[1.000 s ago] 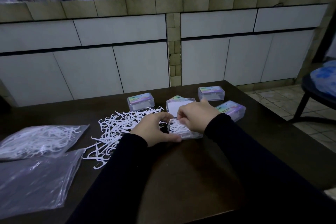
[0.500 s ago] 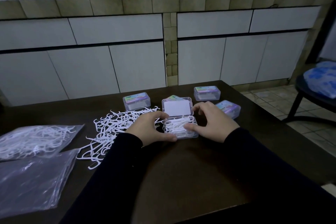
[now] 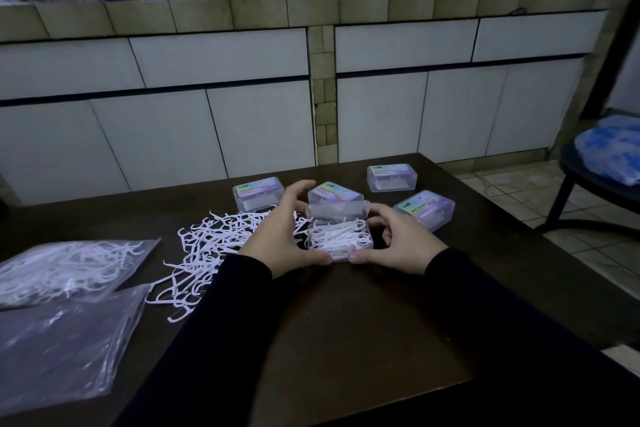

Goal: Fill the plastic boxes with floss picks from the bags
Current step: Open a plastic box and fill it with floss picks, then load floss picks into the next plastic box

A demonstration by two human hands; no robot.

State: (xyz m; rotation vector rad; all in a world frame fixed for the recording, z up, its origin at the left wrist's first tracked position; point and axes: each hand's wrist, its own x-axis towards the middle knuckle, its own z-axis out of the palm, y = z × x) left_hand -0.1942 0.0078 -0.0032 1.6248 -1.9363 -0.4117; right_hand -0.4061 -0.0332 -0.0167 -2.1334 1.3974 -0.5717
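An open clear plastic box [image 3: 341, 243] full of white floss picks stands on the dark table [image 3: 346, 329]. Its hinged lid [image 3: 337, 212] is tilted up, half closed over the picks. My left hand [image 3: 280, 236] holds the box's left side, thumb at the near corner and fingers reaching up behind the lid. My right hand [image 3: 398, 243] grips the right side, thumb on the near right corner and fingers curled. A loose pile of floss picks [image 3: 214, 246] lies left of the box.
A bag with floss picks [image 3: 65, 267] and a flat, nearly empty bag [image 3: 62, 350] lie at the left. Closed labelled boxes sit behind: one [image 3: 258, 192], another [image 3: 334, 191], a third [image 3: 391, 177], and one more [image 3: 426, 209]. A chair [image 3: 602, 166] stands right of the table.
The lid, which lay flat open behind the box, has swung up to half closed. My left fingers rose behind it and my right hand settled on the box's right side.
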